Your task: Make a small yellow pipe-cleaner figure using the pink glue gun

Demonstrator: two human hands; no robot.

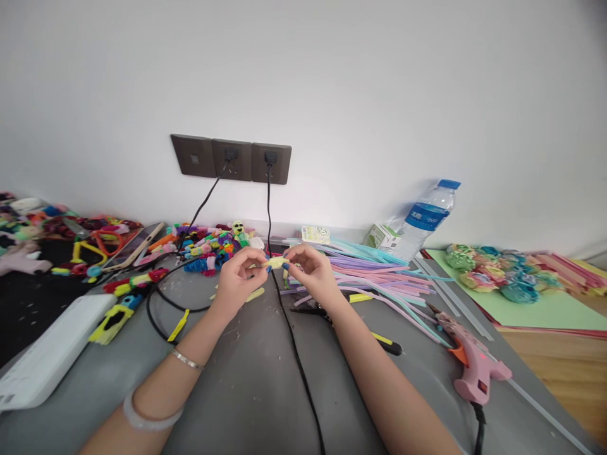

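Between my two hands, above the middle of the grey table [246,392], is a short pale yellow fuzzy piece [275,261] that looks like pipe cleaner. My left hand [241,278] pinches its left end between thumb and fingertips. The right end is pinched the same way by my right hand [315,272]. Loose pale yellow pieces [255,294] lie on the table behind my left hand. Under my right wrist are pliers [308,310] with black and yellow handles, partly hidden by the forearm. A black cord [294,354] runs down the table below the hands.
Pastel pipe cleaners [379,272] spread to the right, beside a water bottle [424,218] and a pink glue gun [478,363]. At left lie a white box-shaped object [59,347], a phone [135,245] and colorful fuzzy figures [208,246]. Cords climb to wall sockets [251,162].
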